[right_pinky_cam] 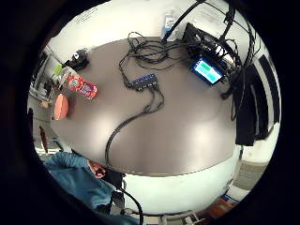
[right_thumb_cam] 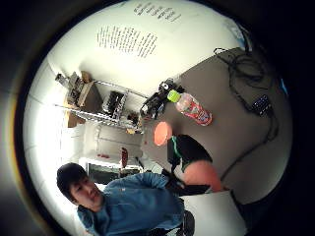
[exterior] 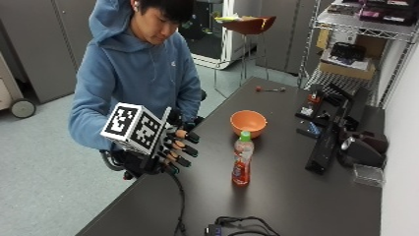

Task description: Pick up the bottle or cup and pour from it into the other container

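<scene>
As seen from the outside view, the gloved right hand (exterior: pixel 171 145) hangs over the near table (exterior: pixel 288 196) edge, fingers loosely spread, holding nothing. The green-capped bottle (exterior: pixel 242 158) stands upright mid-table, just in front of the orange bowl (exterior: pixel 248 122).

Little-finger palm view: bottle (right_pinky_cam: pixel 79 84) beside bowl (right_pinky_cam: pixel 61 106), well apart from a cable hub (right_pinky_cam: pixel 144 81).

Thumb palm view: bottle (right_thumb_cam: pixel 193 108) and bowl (right_thumb_cam: pixel 162 133) lie near the table's edge.

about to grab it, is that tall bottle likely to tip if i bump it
Probably: the bottle stands tall and narrow on the smooth table, so a high nudge could topple it. It looks like thin plastic, likely light. The cap seems on, so spilling looks unlikely.
</scene>
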`<control>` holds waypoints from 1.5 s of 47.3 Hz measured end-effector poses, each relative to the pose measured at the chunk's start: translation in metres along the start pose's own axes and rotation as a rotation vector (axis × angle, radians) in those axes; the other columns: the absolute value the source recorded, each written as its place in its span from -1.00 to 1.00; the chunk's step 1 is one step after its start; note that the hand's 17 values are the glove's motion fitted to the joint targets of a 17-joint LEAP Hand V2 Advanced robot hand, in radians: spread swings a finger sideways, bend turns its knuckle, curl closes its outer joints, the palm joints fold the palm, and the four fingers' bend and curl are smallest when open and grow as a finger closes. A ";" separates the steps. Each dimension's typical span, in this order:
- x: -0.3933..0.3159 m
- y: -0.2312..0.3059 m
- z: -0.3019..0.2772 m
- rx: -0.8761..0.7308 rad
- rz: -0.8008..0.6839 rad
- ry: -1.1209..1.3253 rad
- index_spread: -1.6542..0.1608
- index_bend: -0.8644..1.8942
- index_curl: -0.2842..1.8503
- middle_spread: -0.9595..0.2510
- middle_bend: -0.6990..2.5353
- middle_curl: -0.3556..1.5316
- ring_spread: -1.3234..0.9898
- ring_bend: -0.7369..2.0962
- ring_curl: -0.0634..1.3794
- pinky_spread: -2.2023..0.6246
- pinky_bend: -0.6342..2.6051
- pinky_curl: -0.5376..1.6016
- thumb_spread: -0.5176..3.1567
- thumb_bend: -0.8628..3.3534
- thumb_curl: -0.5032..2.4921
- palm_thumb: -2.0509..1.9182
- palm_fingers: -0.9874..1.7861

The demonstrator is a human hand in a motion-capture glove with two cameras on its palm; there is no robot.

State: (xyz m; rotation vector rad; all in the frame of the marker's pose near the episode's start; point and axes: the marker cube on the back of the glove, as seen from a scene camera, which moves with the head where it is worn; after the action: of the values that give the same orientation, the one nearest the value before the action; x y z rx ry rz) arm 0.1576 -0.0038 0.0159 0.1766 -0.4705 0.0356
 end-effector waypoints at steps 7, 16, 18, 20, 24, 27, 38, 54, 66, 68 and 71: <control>0.002 -0.003 -0.001 -0.001 0.010 0.003 0.46 -0.26 -0.50 0.66 -0.45 -0.30 0.25 -0.25 -0.58 0.75 -0.41 -0.20 -0.20 -0.61 -0.40 0.33 -0.23; 0.004 -0.008 0.003 -0.016 0.016 -0.009 0.46 -0.27 -0.50 0.65 -0.44 -0.30 0.25 -0.25 -0.57 0.75 -0.42 -0.19 -0.20 -0.60 -0.39 0.33 -0.23; 0.004 -0.010 0.005 -0.015 0.015 -0.013 0.46 -0.27 -0.50 0.65 -0.44 -0.29 0.25 -0.25 -0.56 0.75 -0.42 -0.19 -0.20 -0.60 -0.39 0.33 -0.24; 0.003 -0.012 0.009 -0.013 0.008 -0.015 0.45 -0.27 -0.51 0.65 -0.44 -0.29 0.25 -0.25 -0.56 0.75 -0.42 -0.19 -0.20 -0.60 -0.39 0.33 -0.24; 0.003 -0.015 0.017 -0.015 -0.008 -0.012 0.45 -0.28 -0.51 0.64 -0.44 -0.29 0.25 -0.24 -0.55 0.75 -0.41 -0.19 -0.19 -0.60 -0.39 0.33 -0.24; 0.003 -0.017 0.024 -0.021 -0.013 -0.019 0.45 -0.29 -0.52 0.64 -0.44 -0.28 0.25 -0.24 -0.55 0.75 -0.41 -0.18 -0.19 -0.60 -0.39 0.33 -0.25; -0.004 -0.031 0.057 -0.055 -0.057 -0.124 0.43 -0.30 -0.54 0.63 -0.44 -0.28 0.24 -0.21 -0.53 0.75 -0.38 -0.17 -0.20 -0.61 -0.39 0.33 -0.28; -0.013 -0.051 0.119 -0.094 -0.081 -0.345 0.41 -0.30 -0.58 0.65 -0.43 -0.27 0.24 -0.19 -0.51 0.75 -0.35 -0.16 -0.20 -0.60 -0.39 0.34 -0.31; -0.026 -0.062 0.155 -0.129 -0.089 -0.427 0.42 -0.29 -0.59 0.66 -0.43 -0.26 0.24 -0.18 -0.51 0.75 -0.35 -0.16 -0.21 -0.60 -0.39 0.35 -0.31; -0.028 -0.063 0.159 -0.133 -0.093 -0.436 0.42 -0.29 -0.59 0.66 -0.43 -0.26 0.24 -0.19 -0.51 0.75 -0.35 -0.16 -0.21 -0.60 -0.39 0.35 -0.31; -0.031 -0.065 0.166 -0.137 -0.099 -0.453 0.42 -0.29 -0.59 0.66 -0.43 -0.26 0.24 -0.18 -0.51 0.75 -0.35 -0.16 -0.21 -0.60 -0.39 0.35 -0.31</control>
State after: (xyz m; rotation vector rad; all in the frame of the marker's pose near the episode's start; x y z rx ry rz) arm 0.0606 -0.0967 0.1374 0.0711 -0.9128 -0.1366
